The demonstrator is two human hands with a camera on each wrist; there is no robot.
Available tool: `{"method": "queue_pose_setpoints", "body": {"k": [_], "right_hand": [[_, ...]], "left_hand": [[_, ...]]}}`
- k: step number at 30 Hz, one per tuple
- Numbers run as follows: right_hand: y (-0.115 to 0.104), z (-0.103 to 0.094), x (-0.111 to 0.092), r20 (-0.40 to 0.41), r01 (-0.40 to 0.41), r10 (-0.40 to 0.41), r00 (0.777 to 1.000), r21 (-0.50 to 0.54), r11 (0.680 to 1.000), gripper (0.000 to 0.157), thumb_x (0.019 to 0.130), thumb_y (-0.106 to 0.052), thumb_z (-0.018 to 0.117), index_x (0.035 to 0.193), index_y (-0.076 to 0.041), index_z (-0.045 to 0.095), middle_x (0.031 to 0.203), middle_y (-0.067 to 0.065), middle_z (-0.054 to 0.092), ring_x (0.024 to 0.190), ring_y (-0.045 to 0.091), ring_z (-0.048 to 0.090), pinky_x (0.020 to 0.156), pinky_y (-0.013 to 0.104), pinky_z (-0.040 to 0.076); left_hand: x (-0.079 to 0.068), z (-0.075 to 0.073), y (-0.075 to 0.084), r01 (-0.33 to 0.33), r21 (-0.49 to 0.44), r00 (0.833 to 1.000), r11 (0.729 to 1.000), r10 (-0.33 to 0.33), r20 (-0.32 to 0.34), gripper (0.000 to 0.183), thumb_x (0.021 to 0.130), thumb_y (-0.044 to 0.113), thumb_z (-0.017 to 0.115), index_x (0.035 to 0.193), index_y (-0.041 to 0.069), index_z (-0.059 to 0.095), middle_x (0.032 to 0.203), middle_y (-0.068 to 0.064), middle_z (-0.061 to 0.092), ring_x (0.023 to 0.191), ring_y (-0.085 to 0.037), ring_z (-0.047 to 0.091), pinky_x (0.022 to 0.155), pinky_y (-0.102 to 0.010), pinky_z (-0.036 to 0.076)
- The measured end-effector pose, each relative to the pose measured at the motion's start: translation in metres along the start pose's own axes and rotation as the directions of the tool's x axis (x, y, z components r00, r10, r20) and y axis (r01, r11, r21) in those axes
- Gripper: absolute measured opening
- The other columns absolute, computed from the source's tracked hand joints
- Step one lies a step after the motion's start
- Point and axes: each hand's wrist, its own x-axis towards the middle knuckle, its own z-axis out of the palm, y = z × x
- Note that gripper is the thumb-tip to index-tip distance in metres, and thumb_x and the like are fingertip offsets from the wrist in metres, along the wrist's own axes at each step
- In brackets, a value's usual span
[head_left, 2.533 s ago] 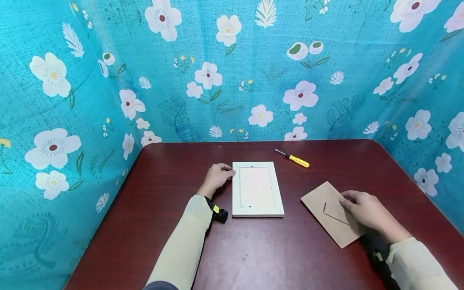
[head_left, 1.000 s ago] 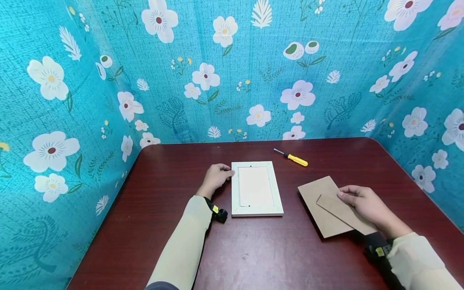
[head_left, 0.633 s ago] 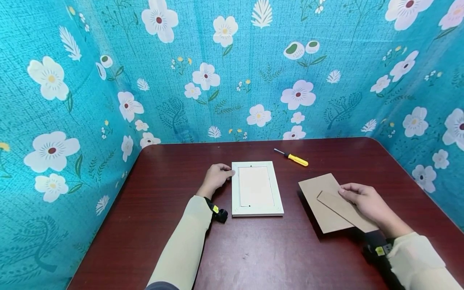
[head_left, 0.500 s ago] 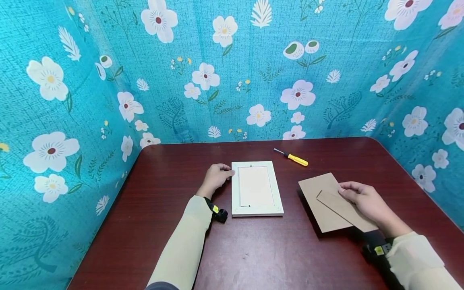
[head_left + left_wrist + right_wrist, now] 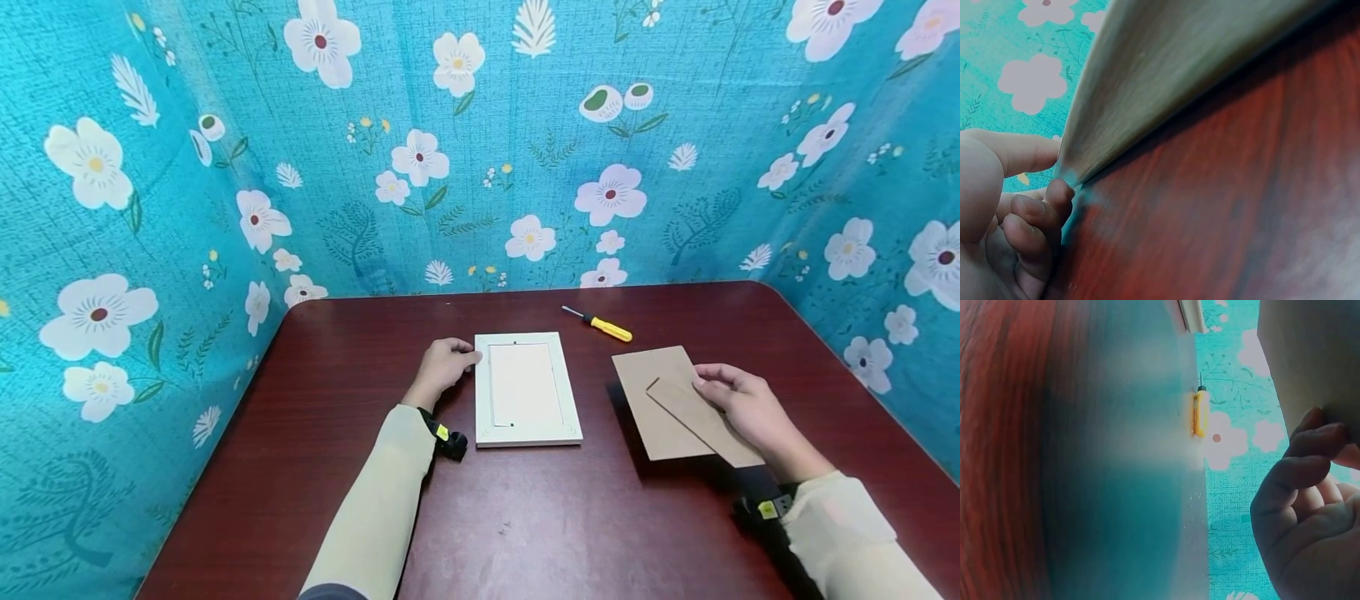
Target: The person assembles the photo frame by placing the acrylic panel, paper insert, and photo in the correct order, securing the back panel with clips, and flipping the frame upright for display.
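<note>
A white picture frame [image 5: 486, 392] lies flat on the table with a white panel [image 5: 525, 383] inside its border. My left hand [image 5: 442, 371] holds the frame's left edge near the far corner; the left wrist view shows the fingers curled close to that edge. On the right, my right hand [image 5: 753, 408] pinches a brown backing board [image 5: 637, 383] by its right side, thumb on top. The board is raised above the table, casting a shadow. Its stand leg [image 5: 693, 417] sticks out past the lower edge. From below, the right wrist view shows curled fingertips [image 5: 1329, 437] under the board.
A screwdriver [image 5: 609, 328] with a yellow handle lies behind the frame, towards the table's back edge. The dark red table [image 5: 360, 350] meets a blue flowered cloth [image 5: 450, 208] at the back and sides.
My right hand has lifted the backing board off the table and carried it slightly away from me, turning it straighter. The stand leg now juts past its edge. My left hand stays put.
</note>
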Motion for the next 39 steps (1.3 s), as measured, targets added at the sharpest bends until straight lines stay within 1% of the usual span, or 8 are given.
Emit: {"method": "queue_pose_setpoints", "body": {"k": [5,8,15,23,27,32,35,39], "right_hand": [[-0.001,0.004,0.001,-0.023,0.005,-0.005,1.0,0.026,1.0,0.052,0.102,-0.035,0.05,0.136,0.005,0.047,0.1,0.013,0.067,0.073,0.017,0.067,0.062,0.032,0.055],[-0.003,0.007,0.002,-0.031,0.006,-0.005,1.0,0.037,0.999,0.052,0.102,-0.036,0.05,0.136,0.004,0.048,0.102,0.014,0.066,0.074,0.016,0.066,0.063,0.032,0.055],[-0.007,0.014,0.005,-0.047,-0.005,0.006,0.999,0.039,0.999,0.052,0.101,-0.037,0.051,0.135,0.003,0.05,0.104,0.015,0.065,0.075,0.015,0.066,0.063,0.031,0.054],[-0.009,0.019,0.009,-0.074,-0.006,0.012,0.997,0.077,0.997,0.049,0.101,-0.034,0.053,0.133,0.004,0.051,0.096,0.002,0.066,0.073,0.012,0.065,0.062,0.028,0.053],[-0.011,0.021,0.011,-0.091,-0.012,0.018,0.996,0.073,0.997,0.049,0.101,-0.034,0.053,0.133,0.004,0.051,0.098,0.006,0.066,0.073,0.011,0.064,0.062,0.027,0.052],[-0.014,0.024,0.012,-0.089,-0.031,0.037,0.995,0.074,0.997,0.051,0.101,-0.035,0.053,0.133,0.004,0.05,0.101,0.01,0.066,0.073,0.01,0.064,0.063,0.027,0.052],[-0.015,0.026,0.014,-0.089,-0.033,0.041,0.995,0.089,0.995,0.052,0.1,-0.035,0.054,0.134,0.004,0.05,0.099,0.006,0.067,0.074,0.01,0.064,0.064,0.026,0.052],[-0.017,0.029,0.016,-0.079,-0.034,0.045,0.996,0.142,0.989,0.051,0.1,-0.034,0.055,0.134,0.004,0.049,0.095,-0.001,0.066,0.074,0.01,0.065,0.064,0.028,0.054]], "left_hand": [[0.0,0.001,0.001,0.003,0.006,1.0,1.0,-0.003,-0.005,0.025,0.089,0.03,0.071,0.104,0.01,0.07,0.075,-0.006,0.066,0.061,-0.019,0.057,0.049,-0.031,0.044],[0.0,0.001,0.001,0.0,0.0,1.0,1.0,0.0,-0.004,0.024,0.089,0.029,0.071,0.104,0.01,0.069,0.075,-0.007,0.066,0.059,-0.019,0.057,0.048,-0.03,0.045],[0.0,0.001,-0.002,-0.012,-0.023,1.0,1.0,0.013,0.026,0.026,0.09,0.029,0.07,0.106,0.009,0.07,0.076,-0.007,0.068,0.061,-0.021,0.06,0.05,-0.031,0.049],[0.002,0.002,-0.002,-0.009,-0.032,1.0,0.999,0.01,0.028,0.027,0.09,0.028,0.07,0.11,0.009,0.071,0.076,-0.006,0.068,0.061,-0.02,0.06,0.049,-0.03,0.049],[0.0,0.001,-0.001,-0.015,-0.034,0.999,0.999,0.016,0.032,0.027,0.09,0.027,0.07,0.11,0.008,0.071,0.077,-0.006,0.068,0.061,-0.02,0.06,0.05,-0.03,0.05],[0.0,0.001,-0.002,-0.027,-0.048,0.999,0.998,0.029,0.04,0.027,0.09,0.027,0.071,0.11,0.008,0.071,0.077,-0.007,0.068,0.061,-0.021,0.061,0.052,-0.031,0.051],[0.001,0.0,-0.002,-0.029,-0.052,0.999,0.998,0.031,0.039,0.027,0.09,0.028,0.071,0.109,0.009,0.071,0.077,-0.007,0.068,0.061,-0.021,0.061,0.052,-0.031,0.051],[0.0,0.0,-0.002,-0.03,-0.047,0.999,0.998,0.031,0.037,0.027,0.09,0.028,0.071,0.109,0.009,0.071,0.077,-0.007,0.068,0.06,-0.021,0.061,0.052,-0.031,0.052]]}}
